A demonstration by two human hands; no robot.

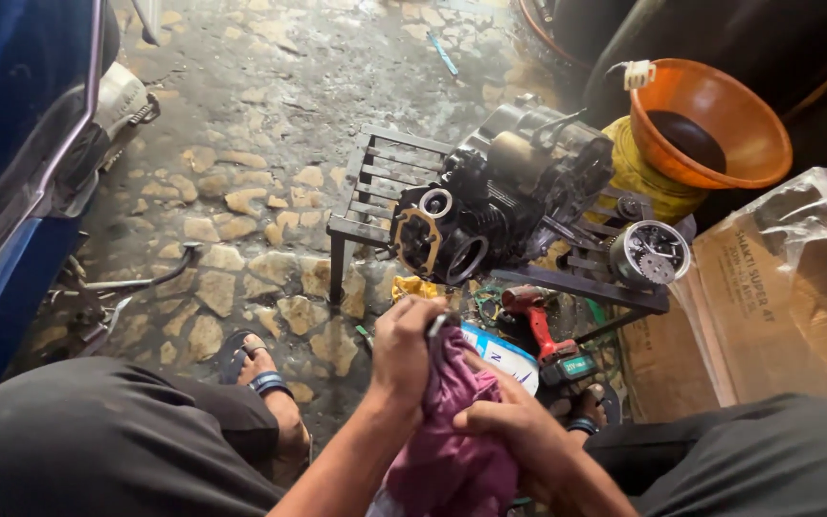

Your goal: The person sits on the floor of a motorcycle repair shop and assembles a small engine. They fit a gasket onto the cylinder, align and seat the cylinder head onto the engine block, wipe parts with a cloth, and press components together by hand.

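Note:
My left hand [404, 352] grips a small metal part [437, 324] whose tip pokes out between the fingers. A purple rag [452, 431] is wrapped around it, and my right hand [514, 423] clutches that rag from below and the right. Both hands are between my knees, low in the view. Just beyond them a black motorcycle engine [500, 196] lies on a low metal rack [375, 191].
An orange bowl [720, 129] rests on a yellow container at back right. A cardboard box in plastic [787, 287] stands at right. A red cordless drill [547, 335] lies under the rack. A blue vehicle body [2, 172] fills the left. My sandalled foot [260, 373] rests on the stone floor.

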